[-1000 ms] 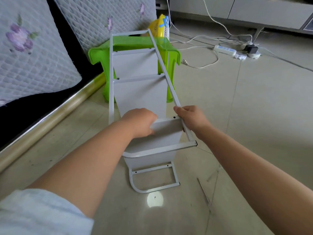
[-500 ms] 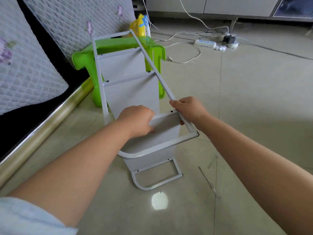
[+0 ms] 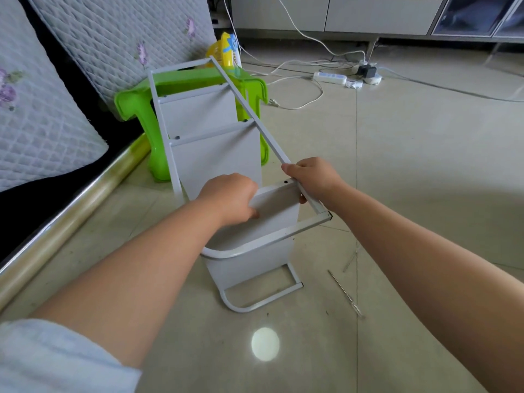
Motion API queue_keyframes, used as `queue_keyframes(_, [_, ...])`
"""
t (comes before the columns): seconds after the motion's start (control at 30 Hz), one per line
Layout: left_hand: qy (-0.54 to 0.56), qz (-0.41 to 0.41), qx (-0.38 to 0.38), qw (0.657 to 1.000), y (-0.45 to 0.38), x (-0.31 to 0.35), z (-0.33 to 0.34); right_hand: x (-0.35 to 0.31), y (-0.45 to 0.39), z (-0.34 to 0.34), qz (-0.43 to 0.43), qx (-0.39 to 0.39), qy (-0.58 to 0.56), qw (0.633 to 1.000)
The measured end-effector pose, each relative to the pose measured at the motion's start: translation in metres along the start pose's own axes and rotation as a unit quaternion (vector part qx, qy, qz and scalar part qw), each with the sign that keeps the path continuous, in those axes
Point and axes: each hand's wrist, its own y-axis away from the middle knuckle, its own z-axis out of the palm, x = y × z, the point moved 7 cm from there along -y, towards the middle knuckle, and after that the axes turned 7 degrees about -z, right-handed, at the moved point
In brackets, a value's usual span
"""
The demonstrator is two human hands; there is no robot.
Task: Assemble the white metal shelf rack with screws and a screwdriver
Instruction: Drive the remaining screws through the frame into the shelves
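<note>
A domestic living room is indicated: a tiled floor (image 3: 411, 171), quilted floral cushions (image 3: 42, 114) set on a sofa-like base, a low media cabinet (image 3: 326, 15), a power strip (image 3: 330, 78) with trailing cables, and a green plastic stool (image 3: 136, 103).

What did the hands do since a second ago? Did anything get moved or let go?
Almost nothing changed. The left hand keeps gripping the loose shelf panel, and the right hand keeps holding the rack's side rail where the panel meets it. Nothing was let go. The screwdriver lies untouched on the floor and the rack leans on the green stool as before. Mostly the camera shifted.
</note>
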Motion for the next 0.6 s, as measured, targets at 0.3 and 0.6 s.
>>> queue_keyframes(0.3, [-0.009, -0.001, 0.011, 1.000, 0.0033, 0.0015, 0.0000, 0.0026, 0.0015, -0.0009, 0.004, 0.005, 0.001, 1.000])
queue_keyframes(0.6, [-0.008, 0.007, 0.006, 1.000, 0.0027, 0.0036, 0.0022, 0.0035, 0.0021, -0.0008, 0.011, 0.003, -0.005, 1.000])
